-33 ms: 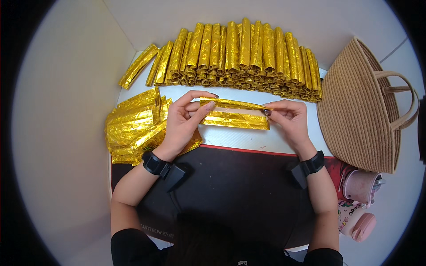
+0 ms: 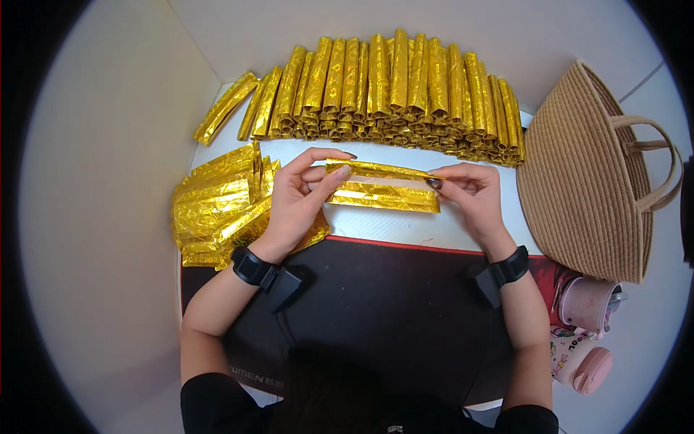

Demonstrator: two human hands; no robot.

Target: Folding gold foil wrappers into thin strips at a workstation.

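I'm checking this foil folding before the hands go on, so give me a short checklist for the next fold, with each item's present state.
1. Both ends of the gold foil sheet gripped: ok; the left hand pinches one end, the right hand the other.
2. Sheet over bare white table: ok.
3. Upper edge folded evenly along its length: cannot tell; the foil glare hides the crease.
4. Stack of flat foil sheets within reach: ok, beside the left hand.
5. Finished foil rolls apart from the work: ok, lined up along the table's far side.
6. Woven basket out of the way: ok, off beyond the right hand.
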